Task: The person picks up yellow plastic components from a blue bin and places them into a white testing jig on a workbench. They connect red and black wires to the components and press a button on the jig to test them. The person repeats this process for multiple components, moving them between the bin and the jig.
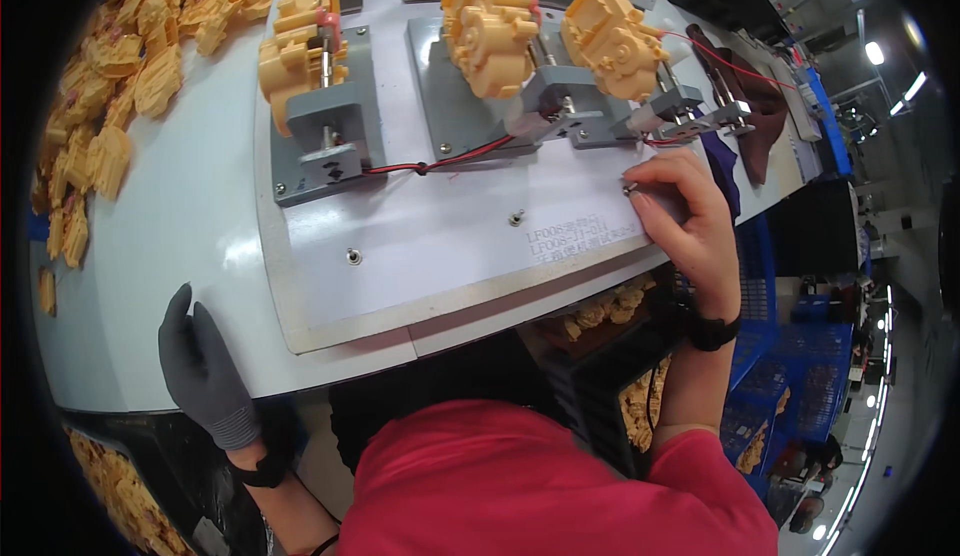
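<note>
My bare right hand (690, 211) is at the right of a white test board (430, 266). Its thumb and forefinger close on a small metal toggle switch (629, 190). Two more toggle switches, the middle one (516, 218) and the left one (353, 256), stand untouched on the board. Behind them, three yellow-orange plastic gearbox-like parts, the left (300, 51), middle (490, 31) and right (612, 41), sit on grey fixtures with metal rods and red and black wires. My left hand (205, 361), in a grey glove, lies at the table's front edge with fingers stretched out, holding nothing.
A heap of similar yellow-orange parts (130, 46) covers the table's far left. Grey meter boxes line the back. Below the table edge are a dark bin of parts (120, 486) at left and blue crates (800, 366) at right. A brown cloth (755, 106) lies at the right.
</note>
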A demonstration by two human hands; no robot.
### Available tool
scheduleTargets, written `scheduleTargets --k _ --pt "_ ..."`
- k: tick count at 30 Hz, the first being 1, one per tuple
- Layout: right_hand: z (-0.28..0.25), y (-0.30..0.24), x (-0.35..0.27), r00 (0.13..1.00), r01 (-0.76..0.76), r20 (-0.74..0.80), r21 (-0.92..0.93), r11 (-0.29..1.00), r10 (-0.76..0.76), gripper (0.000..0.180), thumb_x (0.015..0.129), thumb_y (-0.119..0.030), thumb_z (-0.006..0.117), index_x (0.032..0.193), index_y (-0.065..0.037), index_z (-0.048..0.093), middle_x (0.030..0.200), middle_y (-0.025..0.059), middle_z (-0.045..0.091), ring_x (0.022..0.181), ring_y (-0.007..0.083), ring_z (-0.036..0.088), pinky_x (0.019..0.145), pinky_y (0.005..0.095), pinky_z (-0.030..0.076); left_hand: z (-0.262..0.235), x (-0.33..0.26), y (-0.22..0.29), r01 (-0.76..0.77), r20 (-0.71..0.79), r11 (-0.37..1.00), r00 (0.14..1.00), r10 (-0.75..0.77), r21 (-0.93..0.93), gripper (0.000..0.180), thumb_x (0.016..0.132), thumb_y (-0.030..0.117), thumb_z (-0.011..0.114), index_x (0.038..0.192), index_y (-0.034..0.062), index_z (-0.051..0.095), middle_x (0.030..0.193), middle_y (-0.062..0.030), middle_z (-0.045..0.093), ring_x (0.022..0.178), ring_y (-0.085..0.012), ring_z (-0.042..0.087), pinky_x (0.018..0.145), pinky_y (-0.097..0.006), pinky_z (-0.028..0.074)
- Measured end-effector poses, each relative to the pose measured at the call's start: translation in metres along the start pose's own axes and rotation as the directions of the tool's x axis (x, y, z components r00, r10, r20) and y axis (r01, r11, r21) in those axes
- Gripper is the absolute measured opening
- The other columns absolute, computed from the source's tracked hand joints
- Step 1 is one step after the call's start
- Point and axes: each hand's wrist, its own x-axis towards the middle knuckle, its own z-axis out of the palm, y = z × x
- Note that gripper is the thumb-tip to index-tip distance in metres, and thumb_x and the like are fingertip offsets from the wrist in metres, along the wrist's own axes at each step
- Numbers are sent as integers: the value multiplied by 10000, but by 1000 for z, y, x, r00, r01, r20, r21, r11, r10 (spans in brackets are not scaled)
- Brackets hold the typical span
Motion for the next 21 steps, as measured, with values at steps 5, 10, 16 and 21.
scheduleTargets --k 5,10,16,21 --pt "-1 -1 2 1000 10 17 -11 1000 -10 198 799 -34 683 997 -23 679 990 74 631 968 213 616 864 302 469 1 0 -1 -38 -17 997 999 37 -68 259 977 69 586 1218 -14 632 1067 -81 666 856 -113 572 791 -252 479" --pt "1 1 1 1000 29 13 -6 1000 -29 185 795 -31 691 978 -14 675 981 75 610 940 200 615 849 292 472 0 -1 0 -32 -21 997 999 31 -75 254 964 45 592 1206 -8 648 978 -19 640 774 -80 501 721 -219 435" --pt "4 5 -3 1000 29 -12 -14 999 -29 152 805 9 693 952 -8 659 967 66 607 917 181 608 833 283 476 1 -1 4 -71 -63 997 996 70 -11 242 937 26 612 1170 24 679 868 -2 595 725 -78 472 685 -230 426" --pt "8 4 -3 999 25 -38 50 998 -23 137 806 15 696 935 -8 655 947 61 604 892 173 603 819 279 475 -1 -1 2 -91 -52 996 994 92 19 248 943 37 605 1181 20 672 931 -33 641 776 -99 543 735 -248 465"
